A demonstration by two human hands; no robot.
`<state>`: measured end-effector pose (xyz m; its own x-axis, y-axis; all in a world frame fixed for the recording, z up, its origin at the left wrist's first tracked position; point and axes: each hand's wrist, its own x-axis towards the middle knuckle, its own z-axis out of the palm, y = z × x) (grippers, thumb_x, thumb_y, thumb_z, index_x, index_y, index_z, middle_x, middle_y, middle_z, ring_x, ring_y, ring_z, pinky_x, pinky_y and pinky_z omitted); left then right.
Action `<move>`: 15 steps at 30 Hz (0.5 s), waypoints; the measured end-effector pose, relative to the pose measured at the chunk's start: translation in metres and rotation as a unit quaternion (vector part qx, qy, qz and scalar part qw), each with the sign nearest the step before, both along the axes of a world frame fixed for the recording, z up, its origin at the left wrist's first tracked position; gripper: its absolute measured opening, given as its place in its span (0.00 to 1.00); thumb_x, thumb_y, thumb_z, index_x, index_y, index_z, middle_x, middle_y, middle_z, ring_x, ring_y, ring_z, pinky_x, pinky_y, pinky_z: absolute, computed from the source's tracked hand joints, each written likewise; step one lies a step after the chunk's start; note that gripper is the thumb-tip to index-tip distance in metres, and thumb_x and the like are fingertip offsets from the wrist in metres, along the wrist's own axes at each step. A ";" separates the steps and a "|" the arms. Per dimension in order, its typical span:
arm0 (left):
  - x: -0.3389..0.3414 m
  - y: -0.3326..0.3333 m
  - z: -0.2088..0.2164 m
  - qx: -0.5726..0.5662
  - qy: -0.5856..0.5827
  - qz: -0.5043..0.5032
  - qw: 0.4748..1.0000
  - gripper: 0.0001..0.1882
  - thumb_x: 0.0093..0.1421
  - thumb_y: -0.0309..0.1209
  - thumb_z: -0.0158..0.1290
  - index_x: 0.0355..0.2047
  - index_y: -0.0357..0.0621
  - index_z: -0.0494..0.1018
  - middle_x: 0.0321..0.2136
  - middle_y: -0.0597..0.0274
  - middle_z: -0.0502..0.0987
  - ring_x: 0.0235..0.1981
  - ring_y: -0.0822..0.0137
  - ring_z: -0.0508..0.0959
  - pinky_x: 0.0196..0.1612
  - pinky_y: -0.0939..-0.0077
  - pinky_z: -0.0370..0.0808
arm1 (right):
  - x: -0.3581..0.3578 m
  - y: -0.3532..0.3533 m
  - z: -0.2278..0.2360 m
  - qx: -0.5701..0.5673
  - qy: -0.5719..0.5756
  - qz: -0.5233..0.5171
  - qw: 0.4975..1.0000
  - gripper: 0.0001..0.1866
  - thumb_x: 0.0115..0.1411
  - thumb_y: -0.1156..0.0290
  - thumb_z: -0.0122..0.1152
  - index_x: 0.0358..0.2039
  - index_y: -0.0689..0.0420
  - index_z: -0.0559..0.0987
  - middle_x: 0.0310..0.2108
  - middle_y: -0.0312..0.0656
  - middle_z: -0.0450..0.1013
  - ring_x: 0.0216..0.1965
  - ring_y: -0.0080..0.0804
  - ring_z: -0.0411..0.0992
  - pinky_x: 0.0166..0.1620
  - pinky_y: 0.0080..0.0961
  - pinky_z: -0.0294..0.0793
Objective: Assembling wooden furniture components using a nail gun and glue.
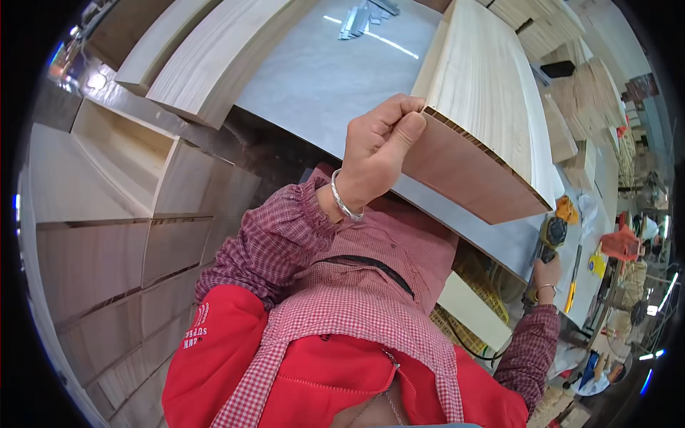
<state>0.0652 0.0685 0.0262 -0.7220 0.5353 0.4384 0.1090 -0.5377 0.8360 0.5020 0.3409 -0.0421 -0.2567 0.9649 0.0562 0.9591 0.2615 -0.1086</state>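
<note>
My left hand (pixel 382 146) is closed on the near left corner of a pale wooden box (pixel 489 89). The thumb and fingers pinch its edge. The box lies tilted over the worktable (pixel 314 85), its brown flat face turned toward me. Off to the right, my right hand (pixel 547 272) is wrapped round a yellow-and-black power tool (pixel 554 232). The tool's exact kind is hard to make out. It is apart from the box, close to the table's right part.
Several wooden boxes (pixel 107 250) are stacked at the left, with long wooden pieces (pixel 221 57) above them. Grey metal strips (pixel 365 20) lie on the table's far side. At the right are wood stacks (pixel 589 93), an orange-handled tool (pixel 573 285) and a red plastic item (pixel 621 244).
</note>
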 end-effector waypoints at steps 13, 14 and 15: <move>0.004 -0.010 0.010 -0.088 -0.036 0.028 0.995 0.08 0.61 0.23 0.52 0.40 0.37 0.74 0.30 0.69 0.75 0.28 0.78 0.69 0.34 0.89 0.66 | -0.066 -0.025 -0.012 -0.028 -0.003 -0.030 0.999 0.32 0.51 0.61 0.59 0.56 0.54 0.64 0.40 0.53 0.76 0.39 0.59 0.73 0.40 0.46 0.72; 0.003 -0.009 0.001 -0.110 -0.026 0.037 0.993 0.08 0.61 0.25 0.51 0.40 0.37 0.74 0.31 0.68 0.75 0.30 0.78 0.69 0.35 0.88 0.66 | -0.076 -0.030 -0.009 -0.021 0.023 -0.035 0.999 0.33 0.51 0.60 0.59 0.57 0.52 0.63 0.42 0.53 0.75 0.40 0.58 0.73 0.41 0.46 0.71; 0.002 -0.011 -0.005 -0.112 -0.026 0.048 0.992 0.08 0.62 0.25 0.51 0.40 0.37 0.74 0.31 0.67 0.75 0.30 0.78 0.69 0.36 0.87 0.66 | -0.085 -0.032 -0.012 -0.055 -0.032 -0.082 0.995 0.36 0.51 0.57 0.62 0.59 0.51 0.60 0.44 0.53 0.74 0.42 0.56 0.73 0.43 0.44 0.72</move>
<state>0.0674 0.0576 0.0215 -0.7923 0.5434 0.2776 0.1048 -0.3270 0.9392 0.4169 0.3091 -0.0536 -0.0951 0.9934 -0.0637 0.9938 0.0910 -0.0646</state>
